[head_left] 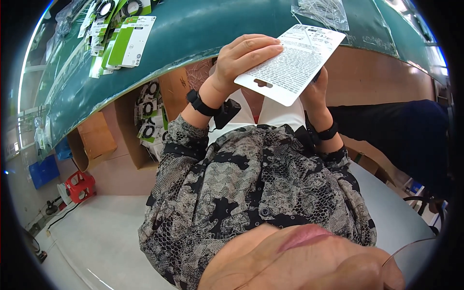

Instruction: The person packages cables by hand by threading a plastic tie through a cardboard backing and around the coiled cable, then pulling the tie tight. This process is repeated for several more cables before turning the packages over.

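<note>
Above my lap I hold a white packaging card (295,63), tilted, its side of dense small print facing up and its hang hole toward me. My left hand (246,58) grips its left edge, fingers flat across the face and thumb hidden beneath. My right hand (316,92) is closed at the right edge, most of its fingers hidden behind the card. A bit of something black (317,75) shows between that hand and the card. One thin white cable tie (303,30) stands up across the card's far part.
A green-topped table (193,36) curves ahead of me. Cards with coiled black cables (121,38) are piled at its far left, and a clear bag of white cable ties (321,12) lies beyond my card. Below, a cardboard box (130,130) holds more carded cables. At right is a dark-clothed person's limb (386,125).
</note>
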